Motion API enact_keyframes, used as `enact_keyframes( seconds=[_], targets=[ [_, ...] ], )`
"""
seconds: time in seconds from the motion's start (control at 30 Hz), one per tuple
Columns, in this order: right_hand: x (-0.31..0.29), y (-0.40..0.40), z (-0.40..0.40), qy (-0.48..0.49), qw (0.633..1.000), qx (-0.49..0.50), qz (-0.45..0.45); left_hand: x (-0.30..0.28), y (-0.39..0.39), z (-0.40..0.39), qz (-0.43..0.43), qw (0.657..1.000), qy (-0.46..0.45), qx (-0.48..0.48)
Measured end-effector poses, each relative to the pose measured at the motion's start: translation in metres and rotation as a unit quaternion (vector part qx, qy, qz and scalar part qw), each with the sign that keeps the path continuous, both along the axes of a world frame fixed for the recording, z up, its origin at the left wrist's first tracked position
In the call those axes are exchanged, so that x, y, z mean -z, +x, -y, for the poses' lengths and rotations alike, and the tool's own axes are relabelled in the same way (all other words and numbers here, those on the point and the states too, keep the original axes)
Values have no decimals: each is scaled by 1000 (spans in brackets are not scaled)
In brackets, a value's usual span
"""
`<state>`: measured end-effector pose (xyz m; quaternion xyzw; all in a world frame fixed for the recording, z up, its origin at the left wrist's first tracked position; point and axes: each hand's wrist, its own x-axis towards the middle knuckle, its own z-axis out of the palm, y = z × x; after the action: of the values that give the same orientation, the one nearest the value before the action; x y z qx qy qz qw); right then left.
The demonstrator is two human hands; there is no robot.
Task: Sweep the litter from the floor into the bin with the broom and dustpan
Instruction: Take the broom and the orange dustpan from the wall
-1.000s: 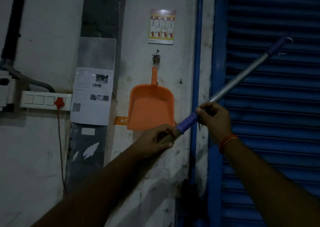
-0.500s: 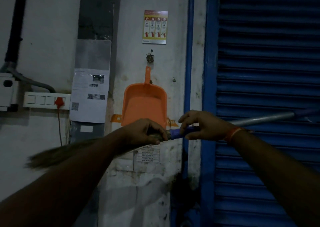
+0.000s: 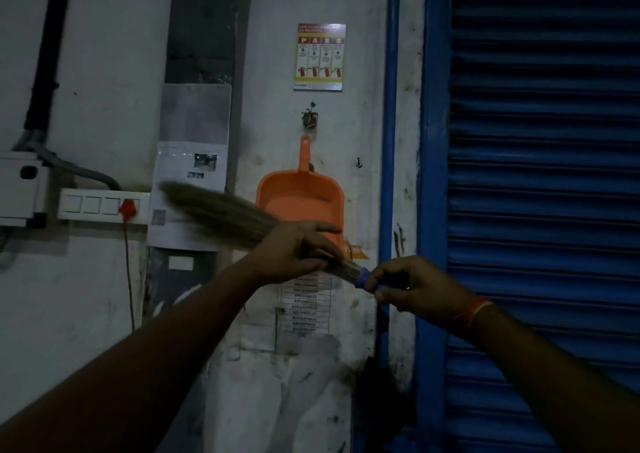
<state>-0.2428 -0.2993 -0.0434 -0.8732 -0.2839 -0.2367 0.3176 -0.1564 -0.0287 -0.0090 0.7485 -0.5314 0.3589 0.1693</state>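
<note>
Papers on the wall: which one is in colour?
The fire extinguisher poster above the orange dustpan; it is red and yellow, the other sheets are black-and-white.

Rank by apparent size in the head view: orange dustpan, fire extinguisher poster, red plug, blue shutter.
1. blue shutter
2. orange dustpan, partly hidden by the broom
3. fire extinguisher poster
4. red plug
All sit on or along the same wall, so nearness hardly skews this.

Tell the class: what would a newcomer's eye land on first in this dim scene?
Probably the orange dustpan hanging on the wall at centre, bright against the gloom. In front of it, the left hand and right hand hold a broom, bristles pointing up-left. A blue shutter fills the right.
</note>
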Motion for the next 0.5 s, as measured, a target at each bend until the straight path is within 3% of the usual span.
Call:
enact_keyframes(
  seconds=[0.13, 0.3, 0.4, 0.5],
  targets=[
    [20, 3, -3, 144, 989, -39, -19, 19, 6, 2, 3, 975, -224, 14],
    [27, 1, -3, 218, 975, -43, 4, 37, 1, 17, -135, 882, -440, 99],
    [32, 0, -4, 233, 971, -58, 17, 44, -8, 29, -210, 839, -475, 163],
    [37, -2, -6, 259, 963, -77, 9, 43, -18, 41, -335, 792, -449, 245]
  ],
)
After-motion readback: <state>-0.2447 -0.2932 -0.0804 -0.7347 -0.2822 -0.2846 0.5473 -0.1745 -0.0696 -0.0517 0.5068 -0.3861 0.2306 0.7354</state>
